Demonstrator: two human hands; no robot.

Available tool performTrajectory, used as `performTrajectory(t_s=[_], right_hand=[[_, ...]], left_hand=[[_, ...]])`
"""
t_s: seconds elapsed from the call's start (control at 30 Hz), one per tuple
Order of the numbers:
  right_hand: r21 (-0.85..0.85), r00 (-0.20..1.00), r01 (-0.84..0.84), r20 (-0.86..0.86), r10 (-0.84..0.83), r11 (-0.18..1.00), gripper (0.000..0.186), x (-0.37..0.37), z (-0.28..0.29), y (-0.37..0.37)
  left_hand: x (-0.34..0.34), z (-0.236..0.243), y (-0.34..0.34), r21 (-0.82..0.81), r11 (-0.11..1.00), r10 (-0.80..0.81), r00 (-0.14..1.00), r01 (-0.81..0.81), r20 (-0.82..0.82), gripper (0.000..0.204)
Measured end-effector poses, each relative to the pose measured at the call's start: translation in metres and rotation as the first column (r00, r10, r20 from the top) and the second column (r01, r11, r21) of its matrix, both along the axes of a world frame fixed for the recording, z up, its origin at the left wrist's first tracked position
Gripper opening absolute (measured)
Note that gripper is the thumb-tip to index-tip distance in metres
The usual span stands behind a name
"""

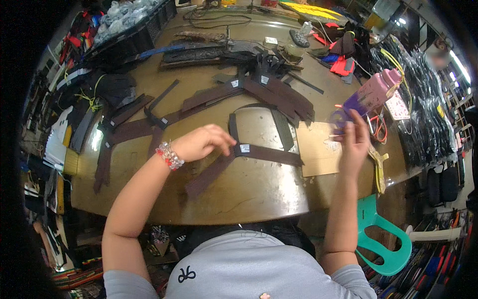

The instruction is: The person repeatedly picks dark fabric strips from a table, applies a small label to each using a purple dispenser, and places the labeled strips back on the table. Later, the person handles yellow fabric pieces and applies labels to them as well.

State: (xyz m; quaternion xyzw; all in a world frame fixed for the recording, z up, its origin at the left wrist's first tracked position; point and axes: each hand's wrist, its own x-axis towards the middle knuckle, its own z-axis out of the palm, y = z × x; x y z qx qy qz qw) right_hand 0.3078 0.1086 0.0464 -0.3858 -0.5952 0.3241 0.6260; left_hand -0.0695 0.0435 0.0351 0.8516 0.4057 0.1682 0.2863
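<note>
My left hand, with a beaded bracelet at the wrist, has its fingers loosely bent and apart, with nothing visible in them, beside the joint of a dark brown Y-shaped strap piece. A white label marks that joint, and a black strip runs up from it. My right hand has its fingers bent around a blurred purple looped object, just below a pink-and-purple bottle. A cardboard sheet lies beside that hand; red-handled scissors are to its right.
More labelled straps and dark bundles cover the back and left of the table. A black crate stands back left. Plastic-wrapped goods are piled at the right, above a green chair. A yellow strip lies near the right edge.
</note>
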Motion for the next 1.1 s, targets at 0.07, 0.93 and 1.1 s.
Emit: performTrajectory(t_s=[0.07, 0.93, 1.1], right_hand=[[-0.12, 0.984, -0.172, 0.031, 0.177, 0.978, 0.031, -0.059, -0.009, -0.025], [-0.523, 0.929, -0.319, -0.336, 0.153, 0.791, 0.026, -0.122, -0.066, -0.059], [-0.453, 0.938, -0.142, 0.222, 0.266, 0.88, 0.018, -0.12, -0.067, -0.073]], left_hand=[[0.008, -0.001, -0.001, 0.058, 0.992, 0.101, 0.971, -0.116, 0.216, 0.024], [0.048, -0.047, -0.014, 0.533, 0.843, 0.02, 0.986, 0.073, -0.166, 0.011], [0.05, -0.054, -0.02, 0.359, 0.898, 0.212, 0.965, -0.255, 0.156, 0.011]])
